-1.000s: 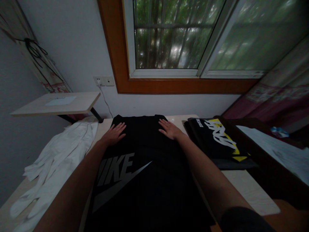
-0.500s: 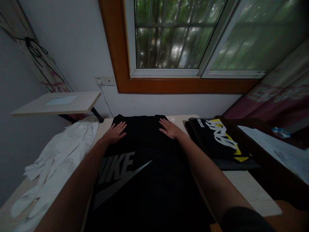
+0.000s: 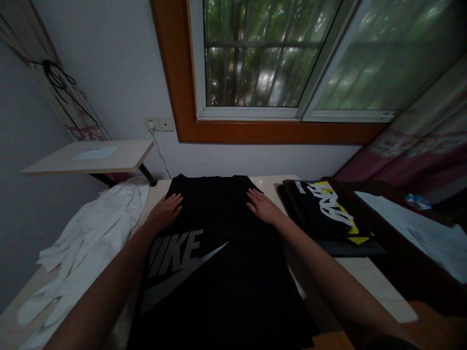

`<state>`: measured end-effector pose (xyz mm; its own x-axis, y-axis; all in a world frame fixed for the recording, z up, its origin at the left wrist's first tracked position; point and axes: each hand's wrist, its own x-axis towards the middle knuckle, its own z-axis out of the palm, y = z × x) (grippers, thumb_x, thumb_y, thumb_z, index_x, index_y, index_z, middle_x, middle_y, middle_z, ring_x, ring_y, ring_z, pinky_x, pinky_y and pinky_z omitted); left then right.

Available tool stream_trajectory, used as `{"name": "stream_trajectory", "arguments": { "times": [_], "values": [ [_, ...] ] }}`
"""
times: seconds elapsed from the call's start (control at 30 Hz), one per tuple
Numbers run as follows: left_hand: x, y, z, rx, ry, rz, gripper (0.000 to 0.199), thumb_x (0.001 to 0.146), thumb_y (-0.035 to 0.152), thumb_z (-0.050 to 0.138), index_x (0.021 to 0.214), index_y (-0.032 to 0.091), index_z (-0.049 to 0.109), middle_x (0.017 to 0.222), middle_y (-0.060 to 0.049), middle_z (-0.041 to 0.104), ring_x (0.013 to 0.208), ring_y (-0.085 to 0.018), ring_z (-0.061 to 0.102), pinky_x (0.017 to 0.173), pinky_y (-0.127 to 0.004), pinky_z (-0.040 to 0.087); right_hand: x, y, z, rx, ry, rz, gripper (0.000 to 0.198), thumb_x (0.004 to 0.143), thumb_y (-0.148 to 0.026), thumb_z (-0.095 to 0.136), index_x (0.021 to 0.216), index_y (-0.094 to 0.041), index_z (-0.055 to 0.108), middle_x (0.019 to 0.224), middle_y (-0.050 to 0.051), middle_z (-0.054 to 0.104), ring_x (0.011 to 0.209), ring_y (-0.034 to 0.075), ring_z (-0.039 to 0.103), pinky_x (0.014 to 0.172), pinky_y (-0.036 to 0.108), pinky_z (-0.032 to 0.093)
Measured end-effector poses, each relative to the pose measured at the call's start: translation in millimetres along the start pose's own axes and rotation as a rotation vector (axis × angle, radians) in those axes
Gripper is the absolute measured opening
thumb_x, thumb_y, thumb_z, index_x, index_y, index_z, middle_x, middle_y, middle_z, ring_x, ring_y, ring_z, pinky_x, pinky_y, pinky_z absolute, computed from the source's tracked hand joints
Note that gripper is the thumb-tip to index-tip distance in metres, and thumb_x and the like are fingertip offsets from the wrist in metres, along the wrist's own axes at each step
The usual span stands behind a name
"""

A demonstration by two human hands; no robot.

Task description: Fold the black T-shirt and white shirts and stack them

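Observation:
A black T-shirt (image 3: 226,277) with a grey printed logo lies spread on the pale table (image 3: 288,181), its far end close to the wall. My left hand (image 3: 166,212) rests on its left edge, fingers stretched out over the cloth. On the opposite edge lies my right hand (image 3: 265,206), also flat with the fingers apart. Neither hand grips the fabric. The near end of the shirt runs out of view at the bottom.
White crumpled cloth (image 3: 98,233) covers the table's left side, under a small raised shelf (image 3: 91,158). To the right lies a stack of folded dark clothes (image 3: 324,209). A plugged-in cord (image 3: 160,153) hangs by the wall socket. Behind is a window (image 3: 262,73).
Both hands have slid a little nearer and outward, toward the shirt's left and right edges. The shirt stays in place, and the view has shifted slightly.

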<state>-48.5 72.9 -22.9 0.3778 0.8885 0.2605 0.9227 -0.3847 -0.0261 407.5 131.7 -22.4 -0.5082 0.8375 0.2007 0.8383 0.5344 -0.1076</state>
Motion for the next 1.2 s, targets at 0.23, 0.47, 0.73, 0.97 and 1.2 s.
{"name": "stream_trajectory", "arguments": {
  "times": [0.23,0.47,0.73,0.97,1.2],
  "values": [
    [-41.9,10.9,-6.5,-0.004,-0.002,-0.037,0.057,0.104,0.043,0.033,0.154,0.016,0.041,0.162,-0.011,0.04,0.151,-0.027,0.035,0.121,-0.051,0.031,-34.6,-10.4,-4.7,0.045,-0.002,0.011,0.063,0.104,-0.052,0.033,0.156,-0.017,0.039,0.165,0.011,0.031,0.153,0.028,0.028,0.125,0.051,0.028],
    [-23.7,2.0,-2.6,0.027,-0.034,-0.008,0.056,0.104,0.037,0.029,0.154,0.015,0.04,0.162,-0.013,0.038,0.152,-0.028,0.032,0.12,-0.052,0.031,-15.3,0.8,-2.2,0.034,-0.037,0.009,0.065,0.105,-0.053,0.029,0.158,-0.017,0.035,0.166,0.011,0.028,0.154,0.027,0.024,0.126,0.051,0.025],
    [-4.7,-13.7,2.6,0.023,-0.048,0.018,0.058,0.105,0.038,0.028,0.157,0.014,0.035,0.164,-0.013,0.035,0.153,-0.027,0.029,0.122,-0.05,0.027,7.9,17.6,5.7,0.022,-0.057,0.003,0.065,0.104,-0.053,0.028,0.158,-0.018,0.035,0.166,0.01,0.027,0.155,0.028,0.023,0.126,0.051,0.023],
    [-4.5,-13.4,2.4,0.008,-0.038,-0.002,0.058,0.104,0.04,0.03,0.157,0.015,0.036,0.164,-0.013,0.035,0.153,-0.027,0.029,0.122,-0.051,0.027,9.0,20.6,5.9,0.058,-0.02,0.003,0.062,0.104,-0.05,0.031,0.156,-0.017,0.039,0.165,0.011,0.031,0.154,0.027,0.026,0.126,0.052,0.025],
    [-35.6,-6.6,-2.2,-0.041,-0.052,-0.077,0.057,0.104,0.043,0.03,0.154,0.017,0.04,0.163,-0.012,0.036,0.152,-0.03,0.032,0.121,-0.056,0.03,-20.7,21.4,5.7,0.203,0.061,0.101,0.056,0.101,-0.043,0.04,0.148,-0.014,0.052,0.161,0.013,0.039,0.152,0.028,0.031,0.124,0.051,0.03]
  ]
}}
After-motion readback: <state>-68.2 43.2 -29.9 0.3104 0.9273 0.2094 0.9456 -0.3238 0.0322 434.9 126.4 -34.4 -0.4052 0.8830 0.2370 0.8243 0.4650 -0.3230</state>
